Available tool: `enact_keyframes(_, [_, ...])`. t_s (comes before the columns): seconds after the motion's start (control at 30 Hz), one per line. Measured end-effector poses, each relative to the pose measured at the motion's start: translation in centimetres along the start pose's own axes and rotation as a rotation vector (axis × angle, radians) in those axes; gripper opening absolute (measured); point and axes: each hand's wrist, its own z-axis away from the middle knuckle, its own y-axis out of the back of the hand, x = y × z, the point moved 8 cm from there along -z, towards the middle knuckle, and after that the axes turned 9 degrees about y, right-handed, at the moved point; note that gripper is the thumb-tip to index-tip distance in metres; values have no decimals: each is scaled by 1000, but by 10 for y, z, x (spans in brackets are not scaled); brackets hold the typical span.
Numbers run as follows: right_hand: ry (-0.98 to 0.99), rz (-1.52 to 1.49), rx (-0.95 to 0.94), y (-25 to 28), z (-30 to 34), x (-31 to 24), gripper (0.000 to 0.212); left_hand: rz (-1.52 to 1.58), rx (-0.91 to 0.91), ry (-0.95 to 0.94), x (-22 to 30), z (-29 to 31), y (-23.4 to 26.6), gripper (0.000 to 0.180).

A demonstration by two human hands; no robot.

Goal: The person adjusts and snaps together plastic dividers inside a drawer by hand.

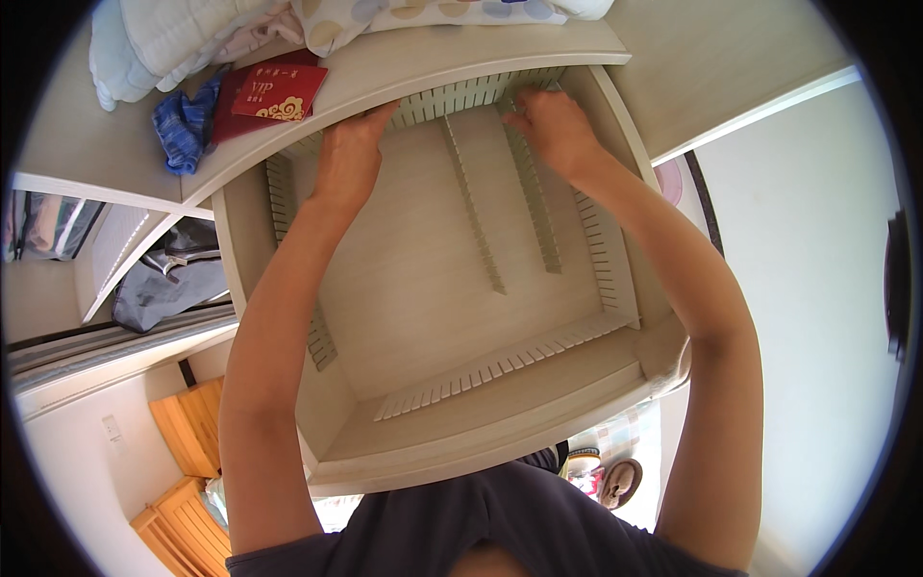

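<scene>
Here both hands reach to the far end of the open drawer (pixel 452 423): the left hand (pixel 348 159) grips its slotted back strip (pixel 452 96), fingers curled over it, while the right hand (pixel 553 125) pinches a divider slat (pixel 534 192) there, seemingly steadying it in a slot.

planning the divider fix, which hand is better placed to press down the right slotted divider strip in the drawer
Right. The right hand already rests on the far end of the right divider strip, while the left hand is at the drawer's back slotted rail, farther left.
</scene>
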Motion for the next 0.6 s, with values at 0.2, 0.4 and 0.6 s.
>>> enact_keyframes(0.2, [-22, -54, 98, 7, 10, -8, 49, 29, -2, -7, -3, 1, -1, 61])
enact_keyframes(0.4, [-59, -14, 111, 20, 25, -19, 69, -1, -40, 8, -2, 1, -2, 63])
enact_keyframes(0.6, [-39, 8, 78, 15, 23, -14, 84, 14, -17, -21, 3, 2, -3, 63])
